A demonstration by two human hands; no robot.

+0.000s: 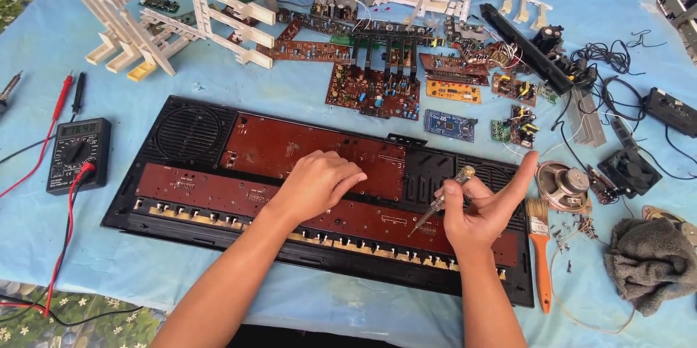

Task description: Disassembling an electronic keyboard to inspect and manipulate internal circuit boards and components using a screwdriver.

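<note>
The right hand (483, 206) has its grip closed around a screwdriver (439, 203), thumb and first fingers pinching the handle while the other fingers splay outward; the tip angles down onto the lower brown circuit board (218, 192), a hold that suits fine, steady turning. The left hand (316, 184) lies knuckles up, fingers curled and holding nothing, pressing on the boards at mid-frame, seemingly to brace them. Both boards sit in a black keyboard case (181, 134) lying open across the centre of the desk (290, 297), a round speaker grille at its left end. Right of the case lie a paintbrush (541, 246), a loose speaker (563, 184) and a grey rag (650, 261), within easy reach. A multimeter (76, 153) sits at the left edge, smaller circuit boards (374, 94) spread along the top, and white key frames (160, 10) in the upper left.
</note>
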